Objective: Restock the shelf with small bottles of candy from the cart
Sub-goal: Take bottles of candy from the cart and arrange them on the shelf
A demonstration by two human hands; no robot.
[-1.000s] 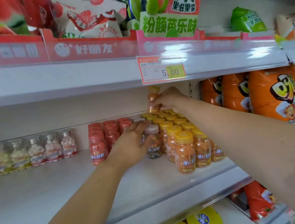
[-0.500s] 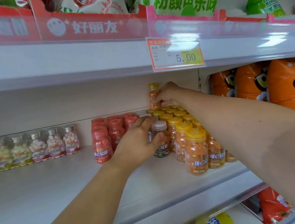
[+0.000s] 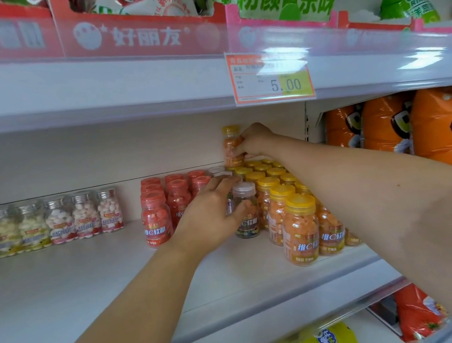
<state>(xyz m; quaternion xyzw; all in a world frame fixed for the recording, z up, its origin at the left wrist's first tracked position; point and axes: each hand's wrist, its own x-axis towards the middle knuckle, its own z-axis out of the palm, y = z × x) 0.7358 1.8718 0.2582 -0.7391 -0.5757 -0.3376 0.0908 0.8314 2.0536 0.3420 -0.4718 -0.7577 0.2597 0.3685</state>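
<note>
White shelving fills our view, and the middle shelf point(image 3: 63, 288) carries the candy: red-capped bottles point(image 3: 155, 216) in the centre, yellow-capped rows point(image 3: 300, 227) just to their right, and silver-capped jars point(image 3: 83, 215) well off to the left. A price tag point(image 3: 270, 77) hangs on the shelf edge above, and orange bags point(image 3: 382, 122) sit beyond the divider on the right. The cart is out of sight.

Our right hand point(image 3: 255, 139) reaches to the back wall and pinches a yellow-capped bottle point(image 3: 231, 145) by its body, upright and raised above the caps of the rear row. Our left hand point(image 3: 210, 215) curls round a white-capped bottle point(image 3: 248, 214) standing between the red and yellow groups, thumb on its front, fingers over the caps behind.

We judge the step to be seating the raised bottle at the back, either in a gap or as a second tier. We cannot tell which, since our wrist hides the spot. To do it well, we should lower it straight down, upright and label forward, and let go only once it rests flat. Caps give small footing, so a tilted release could topple the neighbours. Our left hand's hold can steady the front rows meanwhile. Afterwards the right arm should come out high over the caps.
</note>
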